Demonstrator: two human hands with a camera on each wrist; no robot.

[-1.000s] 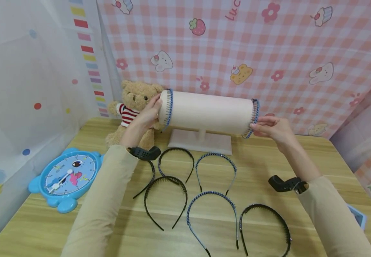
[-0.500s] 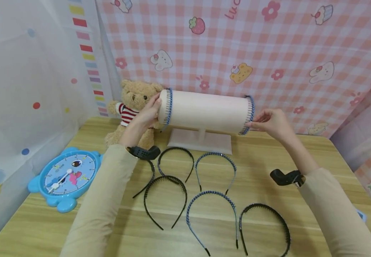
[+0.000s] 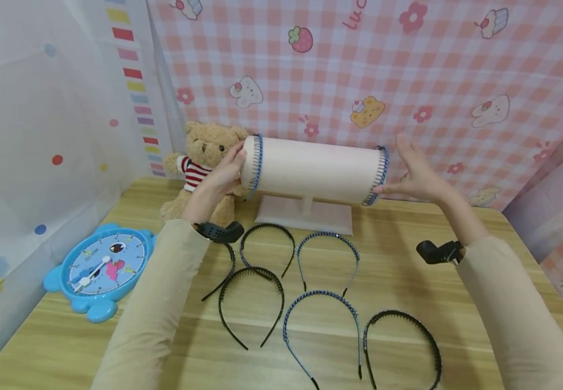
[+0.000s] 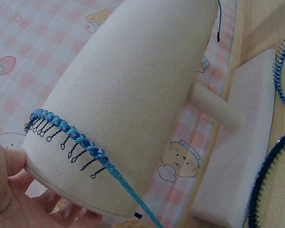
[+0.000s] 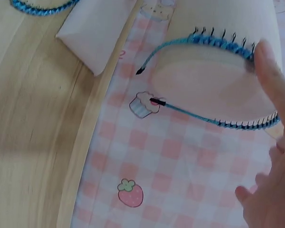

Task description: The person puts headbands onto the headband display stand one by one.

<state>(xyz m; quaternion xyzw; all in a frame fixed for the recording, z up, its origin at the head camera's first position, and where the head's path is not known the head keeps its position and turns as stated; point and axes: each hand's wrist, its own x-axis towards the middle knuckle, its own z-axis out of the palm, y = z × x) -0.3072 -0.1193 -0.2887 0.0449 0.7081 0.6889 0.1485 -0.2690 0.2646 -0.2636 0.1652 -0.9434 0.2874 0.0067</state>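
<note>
A cream padded cylinder (image 3: 318, 168) lies level on the stem of a headband stand, above its flat base (image 3: 276, 210). My left hand (image 3: 224, 174) grips the cylinder's left end, thumb on the front rim and fingers round the end. Near that end a blue braided headband (image 4: 76, 137) with looped wire teeth spans the cylinder. A second blue headband (image 3: 383, 168) sits at the right end, its two black-tipped ends (image 5: 141, 71) sticking out in the right wrist view. My right hand (image 3: 420, 173) is spread, thumb at this headband's front and the other fingers away from it.
Several headbands lie on the wooden table, among them a blue one (image 3: 321, 293), a black one (image 3: 252, 271) and another black one (image 3: 438, 352). A teddy bear (image 3: 205, 149) sits behind my left hand. A blue toy clock (image 3: 101, 265) lies at left. A checked cloth (image 3: 330, 65) hangs behind.
The right-end headband has shifted slightly left along the cylinder. My right hand has let go with its fingers, which now spread upward from the thumb. My left hand stays put.
</note>
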